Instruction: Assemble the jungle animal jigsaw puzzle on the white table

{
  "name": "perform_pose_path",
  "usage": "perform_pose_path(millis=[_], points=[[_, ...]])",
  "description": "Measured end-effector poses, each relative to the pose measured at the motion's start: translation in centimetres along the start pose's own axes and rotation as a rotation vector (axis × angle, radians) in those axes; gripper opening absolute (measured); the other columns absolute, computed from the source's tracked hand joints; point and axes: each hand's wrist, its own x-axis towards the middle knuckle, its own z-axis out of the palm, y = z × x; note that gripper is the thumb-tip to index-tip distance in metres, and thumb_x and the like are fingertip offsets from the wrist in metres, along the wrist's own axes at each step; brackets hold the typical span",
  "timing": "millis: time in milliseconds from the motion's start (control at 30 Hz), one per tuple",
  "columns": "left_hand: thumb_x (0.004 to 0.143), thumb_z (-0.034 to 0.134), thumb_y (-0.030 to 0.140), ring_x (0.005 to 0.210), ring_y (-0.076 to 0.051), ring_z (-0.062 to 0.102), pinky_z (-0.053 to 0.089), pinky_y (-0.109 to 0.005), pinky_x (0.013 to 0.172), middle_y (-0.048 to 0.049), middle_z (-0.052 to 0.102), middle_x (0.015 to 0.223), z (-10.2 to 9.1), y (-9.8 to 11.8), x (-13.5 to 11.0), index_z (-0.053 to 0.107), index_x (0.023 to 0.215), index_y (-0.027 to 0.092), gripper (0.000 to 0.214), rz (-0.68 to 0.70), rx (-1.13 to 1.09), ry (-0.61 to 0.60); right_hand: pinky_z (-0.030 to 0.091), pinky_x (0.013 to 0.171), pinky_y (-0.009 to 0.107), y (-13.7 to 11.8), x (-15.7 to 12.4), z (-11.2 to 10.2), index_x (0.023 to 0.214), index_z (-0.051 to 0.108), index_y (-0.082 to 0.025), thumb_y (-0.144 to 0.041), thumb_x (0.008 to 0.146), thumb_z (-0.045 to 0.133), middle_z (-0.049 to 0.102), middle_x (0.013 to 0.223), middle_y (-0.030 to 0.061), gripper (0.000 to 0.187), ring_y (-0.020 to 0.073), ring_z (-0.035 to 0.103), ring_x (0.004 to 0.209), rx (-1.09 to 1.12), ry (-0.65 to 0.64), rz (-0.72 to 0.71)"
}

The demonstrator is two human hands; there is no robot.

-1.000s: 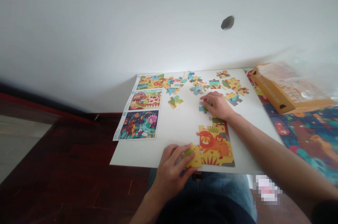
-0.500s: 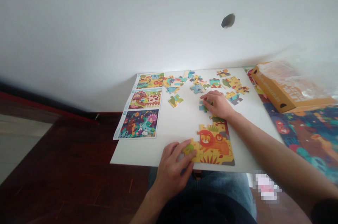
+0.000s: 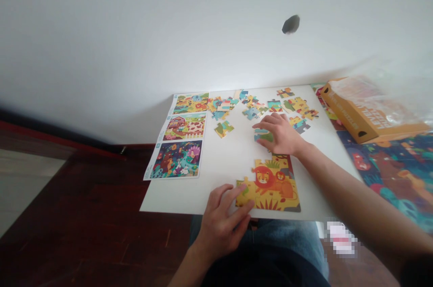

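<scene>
My left hand (image 3: 223, 215) rests by the table's front edge, fingers stretched and apart, the fingertips touching the yellow lower-left piece (image 3: 241, 197) of a partly joined jigsaw. That joined jigsaw section (image 3: 270, 183) shows two orange lions on yellow ground. Beyond it, my right hand (image 3: 279, 133) curves over a blue and green puzzle piece (image 3: 264, 135), thumb on the near side and fingers on the far side. The palm hides part of that piece. Loose puzzle pieces (image 3: 223, 129) lie farther back, several of them overlapping.
A picture sheet (image 3: 157, 154) with three printed scenes lies along the left side of the white table (image 3: 176, 196). On the right stands an orange puzzle box (image 3: 358, 120) with clear plastic (image 3: 399, 102) on top, over a dark animal picture (image 3: 382, 165). A wall rises behind.
My right thumb and fingers have spread apart, uncovering more of the blue and green piece. My left fingers have slid slightly down, showing more of the yellow piece.
</scene>
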Motion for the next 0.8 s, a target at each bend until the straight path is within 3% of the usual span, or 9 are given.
perform_pose_path(millis=[133, 300, 400, 500, 633, 800], points=[[0.083, 0.067, 0.018, 0.116, -0.03, 0.05, 0.047, -0.048, 0.096, -0.0086, 0.062, 0.129, 0.4, 0.4, 0.2, 0.07, 0.117, 0.028, 0.035, -0.013, 0.049, -0.009, 0.033, 0.091, 0.044, -0.9, -0.4, -0.4, 0.137, 0.058, -0.026, -0.054, 0.072, 0.076, 0.058, 0.115, 0.0126, 0.073, 0.0305, 0.051, 0.102, -0.021, -0.178, -0.076], [0.084, 0.065, 0.017, 0.117, -0.03, 0.049, 0.047, -0.049, 0.097, -0.0088, 0.062, 0.126, 0.6, 0.7, 0.7, 0.071, 0.117, 0.029, 0.035, -0.054, 0.046, -0.004, 0.035, 0.094, 0.046, -0.6, -0.2, 0.7, 0.142, 0.052, -0.025, -0.064, 0.07, 0.075, 0.053, 0.119, 0.0145, 0.086, 0.0324, 0.05, 0.106, -0.027, -0.19, -0.045], [0.085, 0.064, 0.018, 0.118, -0.031, 0.048, 0.046, -0.05, 0.098, -0.0088, 0.062, 0.126, 0.2, 0.9, 1.1, 0.072, 0.112, 0.028, 0.03, -0.064, 0.039, 0.002, 0.036, 0.093, 0.045, 0.5, -0.1, 1.1, 0.139, 0.056, -0.027, -0.066, 0.077, 0.068, 0.053, 0.118, 0.0133, 0.074, 0.0305, 0.051, 0.105, -0.006, -0.15, -0.001], [0.088, 0.062, 0.025, 0.126, -0.033, 0.045, 0.042, -0.053, 0.103, -0.0094, 0.058, 0.136, 0.0, 1.5, 1.8, 0.071, 0.114, 0.026, 0.028, -0.048, 0.064, -0.013, 0.038, 0.089, 0.042, 2.3, -0.1, 1.2, 0.127, 0.066, -0.031, -0.054, 0.091, 0.057, 0.053, 0.114, 0.0116, 0.043, 0.0288, 0.051, 0.105, -0.058, -0.062, 0.145], [0.095, 0.053, 0.042, 0.145, -0.035, 0.029, 0.031, -0.056, 0.113, -0.005, 0.036, 0.159, 0.8, 2.3, 3.3, 0.05, 0.144, 0.029, 0.05, 0.09, 0.152, -0.231, 0.038, 0.088, 0.041, 4.3, 0.1, 1.4, 0.117, 0.073, -0.036, -0.048, 0.092, 0.058, 0.053, 0.111, 0.0101, 0.031, 0.0287, 0.05, 0.106, -0.133, 0.036, 0.324], [0.097, 0.043, 0.056, 0.15, -0.034, 0.019, 0.02, -0.061, 0.118, -0.0023, 0.018, 0.166, 2.4, 1.9, 4.8, 0.027, 0.155, 0.033, 0.065, 0.113, 0.179, -0.404, 0.038, 0.091, 0.042, 4.9, 0.3, 1.9, 0.118, 0.072, -0.037, -0.044, 0.094, 0.055, 0.054, 0.113, 0.0097, 0.029, 0.0278, 0.051, 0.106, -0.161, 0.054, 0.374]])
